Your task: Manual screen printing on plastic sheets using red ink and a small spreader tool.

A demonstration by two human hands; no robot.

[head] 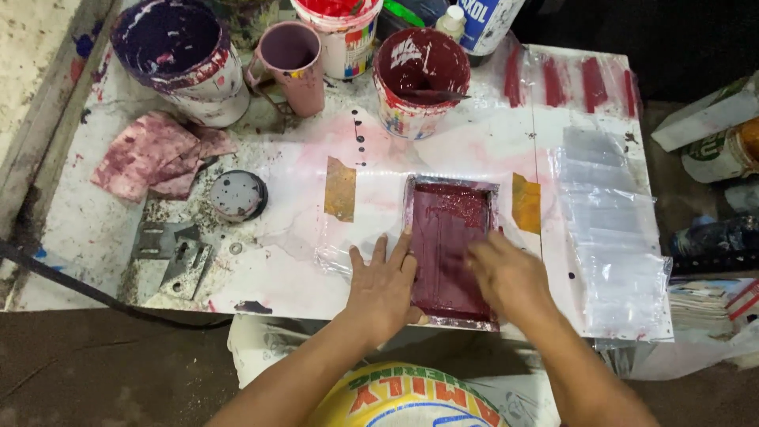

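A small printing workshop, probably for screen printing, is showing itself here; paint-crusted ink buckets are crowding a stained white worktable; a maroon-inked framed screen is lying taped down; clear plastic bags are stacking up beside it.

Two hands, the left hand and the right hand, lie at one dark red printing frame. The bench carries three paint buckets, one pink mug, one stained rag, two tape strips and perhaps four red smears.
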